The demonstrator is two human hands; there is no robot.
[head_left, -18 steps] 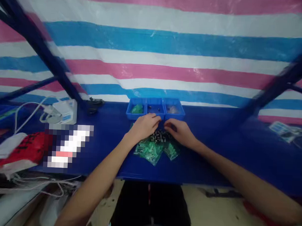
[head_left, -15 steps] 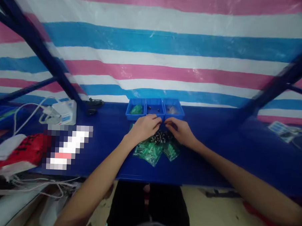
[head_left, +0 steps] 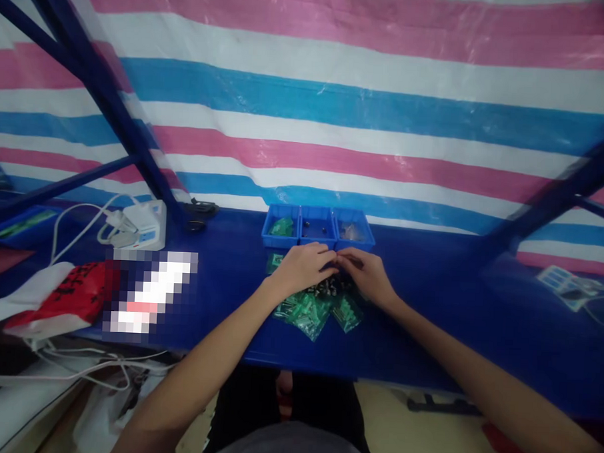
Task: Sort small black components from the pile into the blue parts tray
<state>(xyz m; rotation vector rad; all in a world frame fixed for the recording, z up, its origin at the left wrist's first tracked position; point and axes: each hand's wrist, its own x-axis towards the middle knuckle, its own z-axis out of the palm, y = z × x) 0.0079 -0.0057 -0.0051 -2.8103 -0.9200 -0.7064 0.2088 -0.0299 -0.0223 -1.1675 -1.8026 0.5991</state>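
My left hand [head_left: 307, 267] and my right hand [head_left: 365, 272] meet fingertip to fingertip just in front of the blue bins. Both have their fingers pinched, and whatever sits between them is too small to make out. Beneath them lies a pile of small black and metallic parts [head_left: 325, 287], partly covered by the hands. Nearer to me are green-tinted clear plastic bags [head_left: 308, 315] with small pieces inside, and a smaller such bag [head_left: 347, 312] lies to their right. Another green packet [head_left: 275, 261] shows beside my left hand.
Three joined blue bins stand behind my hands: the left bin [head_left: 267, 238] has green packets, the middle bin [head_left: 315, 239] a few small parts, the right bin [head_left: 366, 240] clear pieces. A white power strip [head_left: 154, 227] with cables and a red-and-white bag [head_left: 79, 293] lie left on the blue table [head_left: 438, 312].
My hands, apart half a second ago, have come together at the fingertips. The whole view has shifted and tilted slightly. The bins and bags stay put on the table.
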